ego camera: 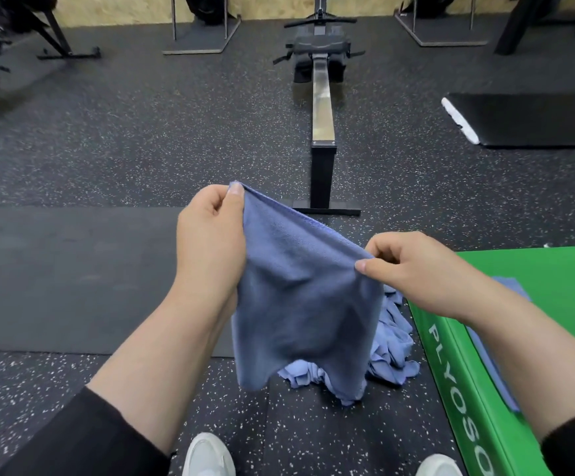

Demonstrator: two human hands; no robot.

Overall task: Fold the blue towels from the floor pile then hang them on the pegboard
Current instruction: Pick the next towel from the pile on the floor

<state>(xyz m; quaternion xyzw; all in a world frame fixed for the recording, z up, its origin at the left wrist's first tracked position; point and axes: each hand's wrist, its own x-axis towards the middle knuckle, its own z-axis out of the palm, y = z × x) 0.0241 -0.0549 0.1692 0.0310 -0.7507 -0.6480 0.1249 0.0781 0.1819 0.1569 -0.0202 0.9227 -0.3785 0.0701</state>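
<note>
Speckled rubber floor (124, 139) lies under a crumpled towel pile (392, 341), above which left hand (210, 231) and right hand (416, 266), apart, each pinch a corner of a soft blue towel (306, 304).

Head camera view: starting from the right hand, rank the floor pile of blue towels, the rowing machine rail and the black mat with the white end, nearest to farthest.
From the right hand:
1. Floor pile of blue towels, just below it, beside the green box.
2. Rowing machine rail, ahead in the centre.
3. Black mat with the white end, far right, about level with the rail; the last two are close to call.
</note>
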